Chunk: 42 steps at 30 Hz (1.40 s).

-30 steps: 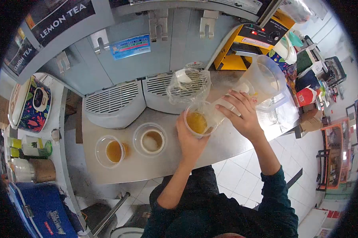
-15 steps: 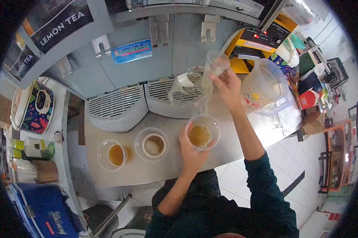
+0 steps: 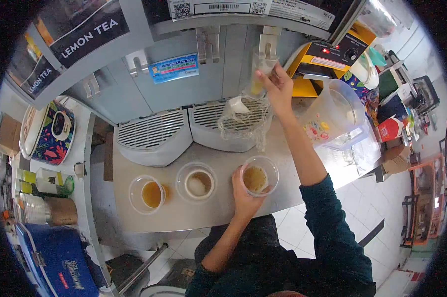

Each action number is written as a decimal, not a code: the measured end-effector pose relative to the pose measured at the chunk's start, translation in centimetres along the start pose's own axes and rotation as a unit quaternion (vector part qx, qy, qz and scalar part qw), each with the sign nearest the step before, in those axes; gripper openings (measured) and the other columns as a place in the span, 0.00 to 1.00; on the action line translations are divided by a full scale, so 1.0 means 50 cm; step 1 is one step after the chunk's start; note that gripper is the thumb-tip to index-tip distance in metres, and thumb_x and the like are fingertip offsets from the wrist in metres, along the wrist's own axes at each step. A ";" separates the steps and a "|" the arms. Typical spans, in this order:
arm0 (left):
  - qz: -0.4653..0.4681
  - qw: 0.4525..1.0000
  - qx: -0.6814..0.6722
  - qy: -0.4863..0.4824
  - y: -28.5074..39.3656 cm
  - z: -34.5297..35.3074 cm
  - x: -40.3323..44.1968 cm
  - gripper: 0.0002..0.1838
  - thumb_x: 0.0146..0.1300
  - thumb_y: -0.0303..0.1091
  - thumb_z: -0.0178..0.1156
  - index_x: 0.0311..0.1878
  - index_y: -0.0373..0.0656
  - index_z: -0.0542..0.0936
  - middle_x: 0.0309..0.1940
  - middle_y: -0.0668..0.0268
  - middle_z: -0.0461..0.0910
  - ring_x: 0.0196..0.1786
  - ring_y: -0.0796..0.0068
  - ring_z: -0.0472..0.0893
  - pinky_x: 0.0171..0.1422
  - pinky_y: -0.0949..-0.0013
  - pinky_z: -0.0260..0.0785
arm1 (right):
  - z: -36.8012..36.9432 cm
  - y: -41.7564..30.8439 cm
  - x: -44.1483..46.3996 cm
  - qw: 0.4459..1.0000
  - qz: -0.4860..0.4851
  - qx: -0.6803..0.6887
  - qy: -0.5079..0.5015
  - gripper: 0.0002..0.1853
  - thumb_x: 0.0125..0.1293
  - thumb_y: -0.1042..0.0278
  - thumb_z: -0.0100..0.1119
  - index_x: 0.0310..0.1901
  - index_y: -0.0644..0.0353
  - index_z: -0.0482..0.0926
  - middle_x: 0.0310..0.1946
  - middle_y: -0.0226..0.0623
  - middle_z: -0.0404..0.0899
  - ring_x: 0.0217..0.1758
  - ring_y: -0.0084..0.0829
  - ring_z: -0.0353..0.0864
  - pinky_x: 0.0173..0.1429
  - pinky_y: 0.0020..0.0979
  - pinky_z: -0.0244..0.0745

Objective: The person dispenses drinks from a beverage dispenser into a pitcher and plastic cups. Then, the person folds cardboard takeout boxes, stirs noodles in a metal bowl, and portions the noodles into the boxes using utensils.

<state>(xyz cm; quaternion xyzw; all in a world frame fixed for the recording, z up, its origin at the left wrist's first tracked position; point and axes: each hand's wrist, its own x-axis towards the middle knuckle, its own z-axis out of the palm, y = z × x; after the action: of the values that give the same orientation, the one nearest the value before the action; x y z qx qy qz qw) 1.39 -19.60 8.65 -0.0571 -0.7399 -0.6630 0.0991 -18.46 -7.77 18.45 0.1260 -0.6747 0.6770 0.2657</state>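
Observation:
My left hand (image 3: 246,199) is wrapped round a clear plastic cup (image 3: 259,179) of yellow-brown liquid on the steel counter (image 3: 223,208). Up by the machine's grey front, my right hand (image 3: 277,88) grips a small clear cup (image 3: 258,79) with a little yellowish content, over a crumpled plastic bag (image 3: 247,121). Left of my left hand stand a cup with a pale lump in brown liquid (image 3: 197,183) and a cup of orange-brown liquid (image 3: 151,194). A large translucent pitcher (image 3: 335,116) with a flower print stands right of my right forearm.
Two slotted drip trays (image 3: 151,136) line the machine's base. Behind the pitcher is a yellow and black sealing machine (image 3: 332,57). On the left shelf are a floral-patterned appliance (image 3: 60,126), stacked lids (image 3: 33,209) and a blue bag (image 3: 55,260). A red box (image 3: 391,128) lies at right.
My right hand has moved from beside the left-hand cup up to the machine's front, carrying the small cup. That small cup is now more upright. The view has shifted slightly.

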 end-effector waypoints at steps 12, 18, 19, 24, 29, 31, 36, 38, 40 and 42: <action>0.025 0.999 0.006 -0.026 -0.001 -0.012 0.002 0.41 0.34 0.33 0.69 0.54 0.37 0.60 0.47 0.54 0.62 0.51 0.57 0.63 0.56 0.61 0.56 | -0.014 -0.013 -0.078 0.999 0.043 0.008 0.027 0.25 0.50 0.77 0.60 0.51 0.67 0.64 0.40 0.37 0.73 0.44 0.23 0.72 0.48 0.24 0.67; 0.021 0.998 0.032 -0.044 -0.022 -0.008 -0.005 0.47 0.31 0.28 0.70 0.57 0.36 0.54 0.52 0.54 0.60 0.56 0.62 0.63 0.60 0.64 0.56 | -0.018 -0.051 -0.075 0.999 0.004 -0.018 0.028 0.25 0.49 0.77 0.61 0.49 0.68 0.65 0.38 0.38 0.74 0.43 0.24 0.72 0.46 0.24 0.68; 0.021 0.999 0.025 -0.042 -0.024 -0.006 -0.006 0.47 0.32 0.28 0.70 0.57 0.36 0.53 0.52 0.54 0.60 0.56 0.62 0.63 0.60 0.64 0.56 | -0.014 -0.060 -0.058 0.999 0.002 -0.023 0.031 0.24 0.48 0.76 0.61 0.49 0.69 0.65 0.38 0.38 0.74 0.42 0.24 0.73 0.46 0.24 0.69; 0.005 0.996 0.073 -0.056 -0.014 -0.009 -0.010 0.48 0.34 0.30 0.70 0.58 0.35 0.51 0.53 0.53 0.59 0.57 0.61 0.62 0.61 0.63 0.54 | -0.002 -0.044 0.005 0.998 -0.038 -0.008 0.040 0.23 0.48 0.75 0.63 0.47 0.70 0.67 0.36 0.36 0.75 0.36 0.21 0.74 0.39 0.20 0.69; -0.008 0.996 0.053 -0.074 -0.003 -0.028 -0.020 0.50 0.34 0.30 0.70 0.59 0.34 0.49 0.54 0.52 0.57 0.58 0.60 0.60 0.62 0.63 0.52 | -0.004 -0.037 0.021 0.998 -0.039 -0.037 0.033 0.21 0.50 0.77 0.61 0.47 0.67 0.68 0.39 0.33 0.74 0.39 0.21 0.72 0.44 0.21 0.68; 0.001 0.995 0.080 -0.065 -0.008 -0.033 -0.030 0.50 0.34 0.29 0.70 0.59 0.34 0.48 0.54 0.52 0.57 0.59 0.60 0.59 0.63 0.63 0.50 | -0.003 -0.032 0.023 0.998 -0.042 -0.029 0.035 0.21 0.50 0.76 0.61 0.47 0.67 0.69 0.39 0.33 0.74 0.38 0.20 0.72 0.43 0.20 0.68; -0.011 0.997 0.041 -0.060 -0.010 -0.043 -0.044 0.46 0.37 0.29 0.68 0.58 0.32 0.51 0.55 0.49 0.56 0.58 0.53 0.58 0.62 0.60 0.49 | -0.008 -0.027 0.023 0.998 -0.013 -0.042 0.042 0.19 0.50 0.76 0.61 0.45 0.65 0.71 0.37 0.31 0.74 0.35 0.17 0.72 0.40 0.18 0.67; 0.005 0.998 0.031 -0.058 -0.020 -0.045 -0.050 0.45 0.37 0.29 0.67 0.58 0.32 0.51 0.55 0.49 0.56 0.58 0.53 0.58 0.62 0.60 0.49 | -0.005 -0.028 0.025 0.995 -0.044 -0.073 0.051 0.18 0.50 0.75 0.61 0.44 0.65 0.71 0.37 0.30 0.75 0.35 0.16 0.72 0.39 0.18 0.66; 0.000 0.997 0.046 -0.061 -0.020 -0.048 -0.052 0.45 0.37 0.29 0.67 0.58 0.32 0.51 0.54 0.49 0.57 0.58 0.53 0.58 0.62 0.60 0.49 | -0.001 -0.036 0.023 0.997 -0.042 -0.043 0.047 0.21 0.48 0.74 0.63 0.44 0.69 0.70 0.33 0.33 0.76 0.34 0.18 0.73 0.38 0.19 0.68; 0.004 0.997 0.054 -0.056 -0.022 -0.049 -0.053 0.45 0.38 0.29 0.67 0.58 0.32 0.51 0.54 0.49 0.57 0.58 0.53 0.58 0.62 0.60 0.49 | 0.002 -0.043 0.023 0.997 -0.040 -0.039 0.045 0.22 0.46 0.73 0.64 0.44 0.70 0.70 0.32 0.35 0.76 0.34 0.19 0.73 0.38 0.20 0.69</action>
<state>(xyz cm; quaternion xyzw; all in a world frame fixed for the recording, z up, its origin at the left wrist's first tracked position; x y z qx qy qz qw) 3.90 -22.03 7.26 -0.0913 -0.7787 -0.6174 0.0631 -18.28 -7.75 20.89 0.1122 -0.6823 0.6439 0.3274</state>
